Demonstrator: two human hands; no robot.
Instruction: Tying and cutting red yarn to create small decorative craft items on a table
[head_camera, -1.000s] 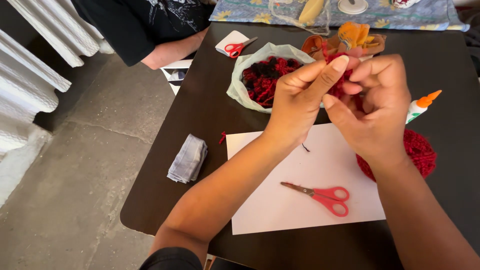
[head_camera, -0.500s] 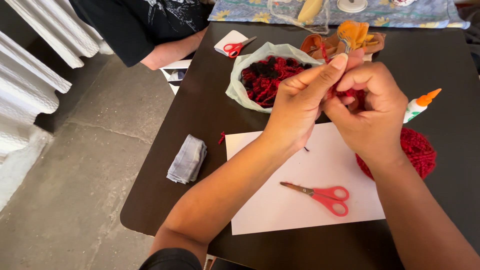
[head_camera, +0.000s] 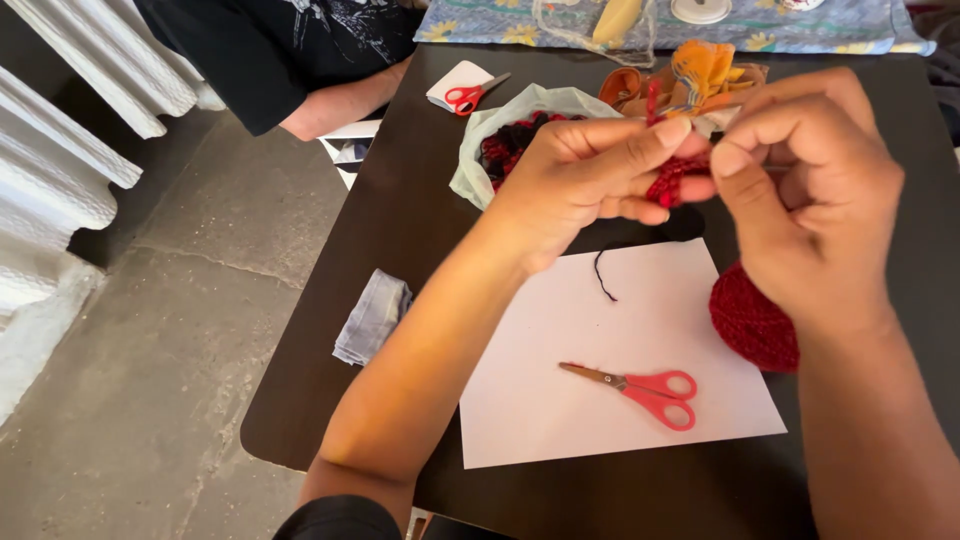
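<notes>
A home craft spot: dark table with yarn ball, scissors, paper sheet

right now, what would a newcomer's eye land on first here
First the two hands raised over the dark table: the left hand and right hand pinch a small bundle of red yarn between them. Next the white sheet of paper below, with red scissors lying on it and a red yarn ball at its right edge.
</notes>
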